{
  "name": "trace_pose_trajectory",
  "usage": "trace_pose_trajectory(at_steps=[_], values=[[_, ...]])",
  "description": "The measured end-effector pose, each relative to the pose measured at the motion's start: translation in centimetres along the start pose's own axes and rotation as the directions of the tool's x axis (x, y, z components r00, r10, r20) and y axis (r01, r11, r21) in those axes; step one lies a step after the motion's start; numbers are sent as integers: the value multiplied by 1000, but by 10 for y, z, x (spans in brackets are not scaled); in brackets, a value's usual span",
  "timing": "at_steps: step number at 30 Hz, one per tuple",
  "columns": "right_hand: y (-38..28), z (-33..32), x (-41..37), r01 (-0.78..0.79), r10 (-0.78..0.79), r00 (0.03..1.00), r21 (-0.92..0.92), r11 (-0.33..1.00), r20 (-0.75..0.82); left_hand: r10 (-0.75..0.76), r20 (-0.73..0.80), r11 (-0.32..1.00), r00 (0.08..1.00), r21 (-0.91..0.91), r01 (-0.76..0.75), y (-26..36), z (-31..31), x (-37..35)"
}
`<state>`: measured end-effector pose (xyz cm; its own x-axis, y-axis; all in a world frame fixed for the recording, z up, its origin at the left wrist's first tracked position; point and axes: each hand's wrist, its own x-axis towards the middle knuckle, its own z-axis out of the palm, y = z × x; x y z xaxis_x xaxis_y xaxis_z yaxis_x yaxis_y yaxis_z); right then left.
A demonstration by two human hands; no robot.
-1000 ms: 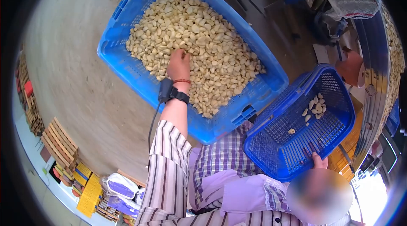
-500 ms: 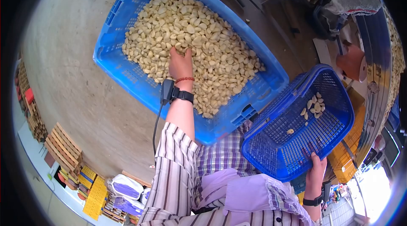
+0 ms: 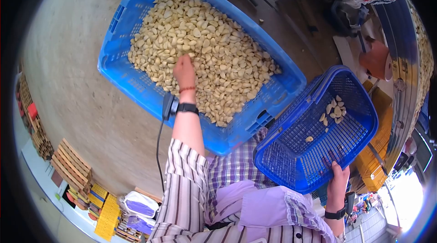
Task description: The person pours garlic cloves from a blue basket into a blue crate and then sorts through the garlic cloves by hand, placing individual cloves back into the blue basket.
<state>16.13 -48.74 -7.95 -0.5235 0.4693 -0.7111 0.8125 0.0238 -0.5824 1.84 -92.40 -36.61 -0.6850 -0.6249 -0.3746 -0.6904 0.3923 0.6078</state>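
Observation:
My left hand [image 3: 184,73] is over the pile of peeled garlic cloves [image 3: 218,61] in a large light-blue crate [image 3: 118,67]. Its fingers are curled closed, and a pale garlic clove [image 3: 191,55] shows at the fingertips; the rest of the grip is hidden. A red bead bracelet and a black strap with a small device circle that wrist. On the right, my right hand [image 3: 337,181] grips the lower rim of a dark-blue basket [image 3: 291,170], thumb inside. The basket is tilted and holds several loose cloves [image 3: 337,111], with one piece [image 3: 309,139] lying apart.
A yellow crate [image 3: 373,170] stands behind the basket at the right. Wooden pallets [image 3: 70,163], yellow crates [image 3: 108,215] and white-and-purple sacks [image 3: 141,206] are at the lower left. A cable [image 3: 158,152] hangs from my left wrist.
My left hand has drawn slightly left and down towards me, its fingers now more curled instead of spread in the cloves. The basket stays in my right hand, shifted slightly left in view.

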Motion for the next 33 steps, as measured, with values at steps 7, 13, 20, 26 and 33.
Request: trace_pose_trajectory(at_steps=[7,13,20,26,33], values=[[3,2,2,4,-4,1000,10,1000,13,554,501,758,665,-634,-154,120,-61,-139],[0,5,0,-18,18,1000,-25,1000,19,735,670,560,107,-510,-653,186,-58,-240],[5,1,2,-31,32,999,-16,999,17,524,170,795,835,-448,-408,135,-55,-153],[10,-4,7,-47,48,999,-51,998,19,-194,-174,969,965,-189,161,-44,-29,-56],[5,-3,7,-41,44,998,-78,996,38,99,95,848,991,514,-134,-30,39,-87]])
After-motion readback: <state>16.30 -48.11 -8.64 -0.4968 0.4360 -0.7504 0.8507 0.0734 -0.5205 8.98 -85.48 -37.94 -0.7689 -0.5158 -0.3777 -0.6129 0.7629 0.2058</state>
